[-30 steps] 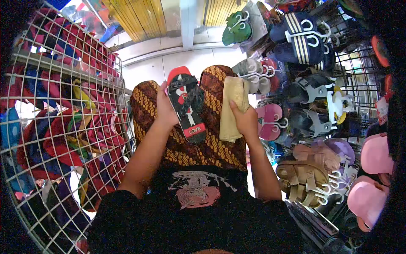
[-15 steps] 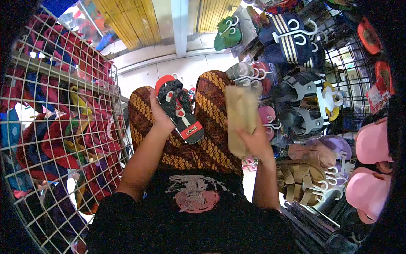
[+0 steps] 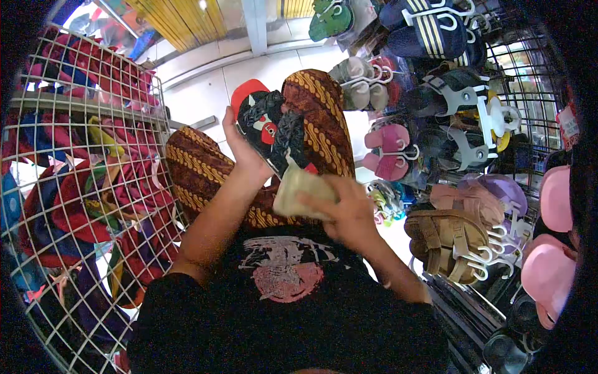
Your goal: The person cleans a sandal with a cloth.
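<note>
My left hand (image 3: 248,156) is wrapped around the left side of a pair of black sandals (image 3: 260,124). They have red insole ends, braided dark straps and "LOVE" lettering, and are held tilted above my lap. Bunched in my right hand (image 3: 350,209) is a beige folded cloth (image 3: 293,196), pinched between thumb and fingers. It overlaps the near end of the sandals and hides part of it. Motion smears the right hand slightly. Below both hands lies the brown batik-patterned fabric (image 3: 317,115) over my knees.
A white wire grid (image 3: 93,162) with colourful items behind it rises on my left. Close on my right hang several pairs of footwear: pink sandals (image 3: 387,153), brown sandals (image 3: 445,243), navy striped slides (image 3: 430,37). White floor tiles (image 3: 215,93) show ahead.
My right hand has swung left with the cloth, from beside my right knee to the sandals' near end. The sandals are turned and slightly higher. The view has shifted a little.
</note>
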Action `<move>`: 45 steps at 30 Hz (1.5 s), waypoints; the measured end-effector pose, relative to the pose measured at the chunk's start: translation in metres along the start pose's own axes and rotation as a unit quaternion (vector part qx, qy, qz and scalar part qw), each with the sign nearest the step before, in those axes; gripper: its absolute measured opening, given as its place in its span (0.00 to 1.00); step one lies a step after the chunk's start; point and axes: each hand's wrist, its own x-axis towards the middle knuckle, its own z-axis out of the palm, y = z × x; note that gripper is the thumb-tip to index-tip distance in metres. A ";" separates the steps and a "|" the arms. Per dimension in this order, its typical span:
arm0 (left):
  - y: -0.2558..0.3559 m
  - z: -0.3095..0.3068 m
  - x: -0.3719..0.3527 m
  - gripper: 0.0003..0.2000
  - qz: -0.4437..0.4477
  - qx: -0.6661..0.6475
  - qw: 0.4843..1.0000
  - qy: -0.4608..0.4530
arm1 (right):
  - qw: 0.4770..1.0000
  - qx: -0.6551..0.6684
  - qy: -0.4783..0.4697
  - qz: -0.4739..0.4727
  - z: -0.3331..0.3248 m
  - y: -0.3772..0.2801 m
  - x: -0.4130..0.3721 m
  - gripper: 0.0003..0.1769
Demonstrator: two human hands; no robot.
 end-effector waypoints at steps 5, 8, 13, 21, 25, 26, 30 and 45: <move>-0.008 -0.023 -0.002 0.42 -0.002 0.013 0.998 0.060 | 1.000 0.027 0.017 -0.002 0.006 0.016 -0.011 0.45; -0.021 -0.036 -0.002 0.42 -0.034 -0.013 0.998 0.054 | 1.000 0.022 -0.001 0.002 0.010 0.010 -0.018 0.44; -0.026 -0.019 0.000 0.41 -0.010 0.043 0.990 0.137 | 0.998 0.063 0.025 0.007 0.007 0.019 -0.023 0.41; -0.024 -0.033 0.001 0.41 -0.042 0.048 0.995 0.073 | 1.000 0.018 -0.008 -0.010 0.006 0.023 -0.034 0.44; -0.027 -0.026 0.001 0.41 -0.016 0.113 0.983 0.142 | 0.999 0.018 0.020 0.033 0.011 0.020 -0.018 0.43; -0.026 -0.027 0.002 0.41 -0.017 0.099 0.986 0.129 | 0.999 0.014 0.032 0.040 0.014 0.015 -0.012 0.43; -0.021 -0.037 -0.003 0.41 -0.007 0.084 0.990 0.113 | 0.997 0.002 -0.020 -0.077 0.016 0.014 -0.019 0.43; -0.023 -0.041 0.008 0.39 -0.010 0.053 0.993 0.108 | 1.000 -0.003 0.022 -0.016 0.021 0.027 -0.003 0.45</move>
